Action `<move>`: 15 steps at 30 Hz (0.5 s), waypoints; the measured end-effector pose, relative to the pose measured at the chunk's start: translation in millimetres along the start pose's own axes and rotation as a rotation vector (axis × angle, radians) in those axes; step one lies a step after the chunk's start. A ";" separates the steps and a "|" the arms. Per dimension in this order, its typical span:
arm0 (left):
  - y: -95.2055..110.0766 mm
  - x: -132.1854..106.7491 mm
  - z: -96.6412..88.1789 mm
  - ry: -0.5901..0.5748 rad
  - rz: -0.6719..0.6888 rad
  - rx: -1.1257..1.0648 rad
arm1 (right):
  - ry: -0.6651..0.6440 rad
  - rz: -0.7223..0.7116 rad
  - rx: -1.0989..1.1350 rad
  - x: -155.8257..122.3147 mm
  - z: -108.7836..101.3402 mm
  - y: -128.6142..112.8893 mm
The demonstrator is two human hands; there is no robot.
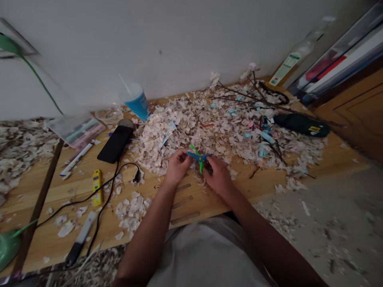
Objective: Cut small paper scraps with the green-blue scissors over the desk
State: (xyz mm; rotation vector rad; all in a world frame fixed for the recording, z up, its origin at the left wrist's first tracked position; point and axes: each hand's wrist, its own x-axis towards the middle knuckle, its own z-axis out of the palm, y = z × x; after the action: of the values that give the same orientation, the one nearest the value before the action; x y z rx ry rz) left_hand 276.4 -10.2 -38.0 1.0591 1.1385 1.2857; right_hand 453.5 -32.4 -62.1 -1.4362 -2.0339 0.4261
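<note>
A small pair of scissors [200, 158], blue and bright green, is gripped at its handles by my right hand [220, 178]. The blades point left and stand partly apart. My left hand [178, 166] is closed in a pinch right at the blade tips; something small and pale shows there, too small to name. Both hands hover over the near edge of a wide heap of pale, petal-like scraps [176, 131]. Light blue pieces [267, 137] are mixed into it.
Left on the wooden table [74, 195] lie a phone [115, 143] with a cable, a yellow box [97, 187] and a grey-black handled tool [81, 239]. Behind stands a blue cup [137, 103]. Right are twigs [257, 99], a dark green bundle [302, 124] and a bottle [290, 63].
</note>
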 end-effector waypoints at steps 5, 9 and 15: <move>1.1 0.0 -3.4 -0.006 0.037 0.077 | -0.017 0.008 0.010 0.4 -2.3 -1.5; 1.1 0.2 -3.6 -0.008 0.063 0.110 | -0.021 0.010 -0.003 0.4 -2.6 -1.7; 1.1 1.8 -4.1 -0.010 0.045 0.077 | -0.029 0.010 0.000 1.0 -2.8 -1.9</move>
State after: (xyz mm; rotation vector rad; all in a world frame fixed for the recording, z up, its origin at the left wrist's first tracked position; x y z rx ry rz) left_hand 272.1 -8.6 -37.6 1.1525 1.1705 1.2795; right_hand 453.6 -32.4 -58.5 -1.4482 -2.0499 0.4537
